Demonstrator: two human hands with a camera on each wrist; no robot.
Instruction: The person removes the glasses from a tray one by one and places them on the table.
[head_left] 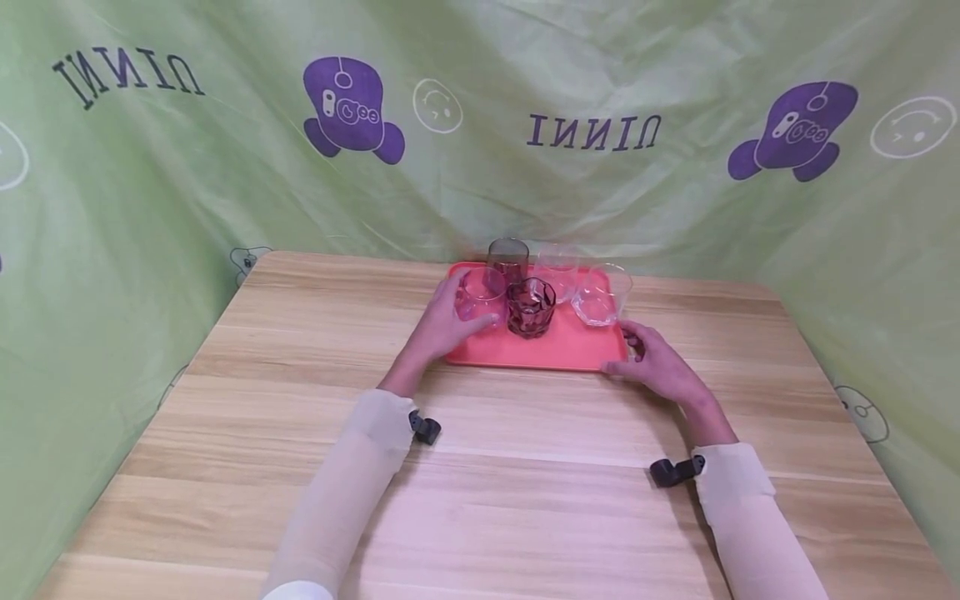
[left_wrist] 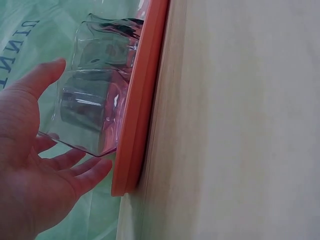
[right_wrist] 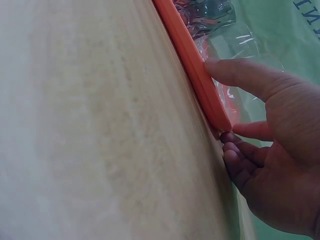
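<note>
From my remote seat I have the red tray (head_left: 547,354) at 12 o'clock on the worktop (head_left: 510,475), by the green curtain (head_left: 472,200). Read the tray as a dial: the clear tumbler (head_left: 483,287) sits at 10, the grey glass (head_left: 507,260) at 11, the two other clear glasses (head_left: 602,293) at 1 and 2, the purple glass (head_left: 531,308) near the middle.

To handle that 10 o'clock tumbler well, I would close thumb and fingers evenly low on its wall, keep it upright and clear of the purple glass just beside it, and let the other side steady the tray without tipping it.

My left hand (head_left: 441,323) is spread loosely around the tumbler, thumb standing off, fingers along its outer side; I can't tell how firmly they touch. My right hand (head_left: 666,367) pinches the tray's 4 o'clock corner, thumb along the near rim, lower fingers curled by the edge.
</note>
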